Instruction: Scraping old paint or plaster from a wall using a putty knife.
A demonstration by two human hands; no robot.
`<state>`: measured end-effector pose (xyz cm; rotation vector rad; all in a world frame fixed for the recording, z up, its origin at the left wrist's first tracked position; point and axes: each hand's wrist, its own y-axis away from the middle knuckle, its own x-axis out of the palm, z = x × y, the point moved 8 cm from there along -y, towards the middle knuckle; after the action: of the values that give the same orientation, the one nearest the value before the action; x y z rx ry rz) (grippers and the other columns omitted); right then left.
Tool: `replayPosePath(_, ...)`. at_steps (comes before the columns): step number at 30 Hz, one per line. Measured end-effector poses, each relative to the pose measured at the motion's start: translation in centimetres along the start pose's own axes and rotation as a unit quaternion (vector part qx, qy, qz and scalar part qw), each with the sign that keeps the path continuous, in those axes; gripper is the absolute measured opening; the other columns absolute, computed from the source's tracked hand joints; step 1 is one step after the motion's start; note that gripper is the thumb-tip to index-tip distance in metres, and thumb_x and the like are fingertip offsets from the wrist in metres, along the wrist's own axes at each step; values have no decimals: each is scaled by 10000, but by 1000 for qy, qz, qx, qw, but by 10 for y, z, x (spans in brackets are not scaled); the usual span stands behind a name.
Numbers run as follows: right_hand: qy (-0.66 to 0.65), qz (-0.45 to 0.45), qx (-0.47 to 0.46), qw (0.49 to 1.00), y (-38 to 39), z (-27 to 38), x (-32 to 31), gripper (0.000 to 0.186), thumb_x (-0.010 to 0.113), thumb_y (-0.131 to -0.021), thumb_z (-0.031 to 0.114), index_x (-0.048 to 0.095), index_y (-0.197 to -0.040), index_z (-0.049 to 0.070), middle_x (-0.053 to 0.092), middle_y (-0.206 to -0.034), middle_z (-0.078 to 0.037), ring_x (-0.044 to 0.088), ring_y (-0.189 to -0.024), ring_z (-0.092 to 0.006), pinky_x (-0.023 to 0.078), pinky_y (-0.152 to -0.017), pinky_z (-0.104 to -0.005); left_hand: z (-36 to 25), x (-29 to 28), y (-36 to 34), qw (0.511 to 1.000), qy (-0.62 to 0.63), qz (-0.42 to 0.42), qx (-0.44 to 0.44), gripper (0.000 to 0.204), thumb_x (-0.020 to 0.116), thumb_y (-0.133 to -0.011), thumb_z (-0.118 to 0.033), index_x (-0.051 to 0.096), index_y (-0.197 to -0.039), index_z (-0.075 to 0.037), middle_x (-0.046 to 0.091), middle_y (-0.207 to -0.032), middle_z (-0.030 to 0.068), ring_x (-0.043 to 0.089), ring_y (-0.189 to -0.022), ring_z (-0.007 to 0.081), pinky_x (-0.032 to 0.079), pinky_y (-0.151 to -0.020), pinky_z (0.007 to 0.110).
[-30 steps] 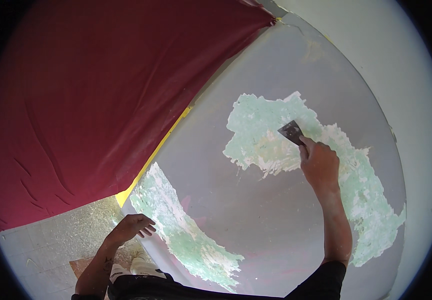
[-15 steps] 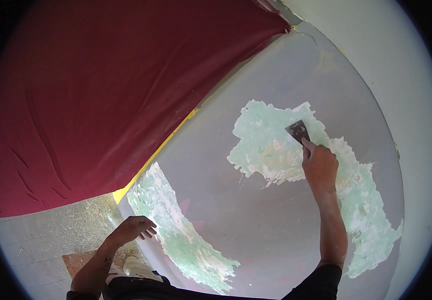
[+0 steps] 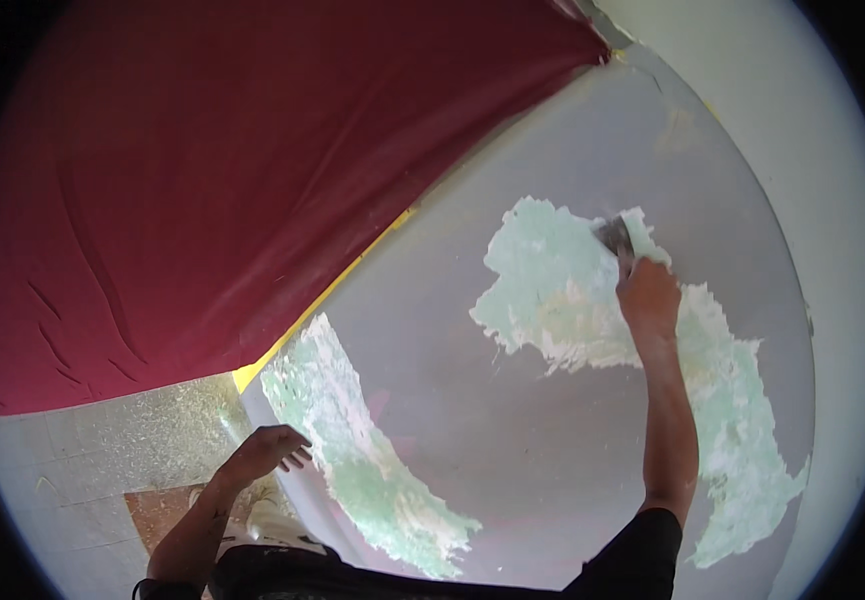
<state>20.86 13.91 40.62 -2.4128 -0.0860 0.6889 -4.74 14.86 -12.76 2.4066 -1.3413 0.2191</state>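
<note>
My right hand grips a putty knife with a dark, dusty blade, which lies against the upper edge of a ragged pale-green and white patch on a grey curved surface. The patch runs on down the right side behind my forearm. My left hand is open, fingers apart and slightly bent, at the left edge of a second, narrower patch low on the left. I cannot tell whether it touches the surface.
A dark red sheet covers the upper left, with yellow tape along its edge. Below lies a tiled floor with pale debris and a brown board. A pale wall curves along the right.
My right hand with the putty knife has moved up and slightly right, to the patch's upper edge. My left hand stays open at about the same spot. The view has shifted slightly.
</note>
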Motion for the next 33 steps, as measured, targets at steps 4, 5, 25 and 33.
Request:
replayPosePath(4,-35,29,19,999,7,-4,1,213,610,-921,284,746,-1018,152,685,-828,-185,666,-764,-385,539,-685,-467,-23,1,-5,999,-9,-16,29,336,478,-1009,-279,621,-1143,-5,719,-1010,112,695,-882,194,548,-744,326)
replayPosePath(5,-12,68,38,997,10,-7,10,212,603,-925,276,745,-1016,149,685,-825,-185,665,-760,-387,537,-680,-472,-25,0,-6,999,-9,-20,30,336,478,-1009,-279,621,-1143,-5,719,-1010,112,695,-882,194,548,-744,326)
replayPosePath(25,-15,41,17,999,12,-7,27,204,589,-931,284,739,-1035,194,683,-839,-163,654,-728,-367,533,-646,-450,-30,19,-14,999,-17,29,-9,297,501,-1005,-255,622,-1119,-8,704,-1027,102,686,-902,196,542,-749,318)
replayPosePath(33,-30,10,-40,999,-9,20,39,193,584,-928,271,732,-1016,185,671,-801,-125,666,-752,-324,531,-659,-460,-61,24,3,996,-33,49,66,292,478,-1016,-225,607,-1152,-1,693,-1058,109,677,-939,197,539,-790,327)
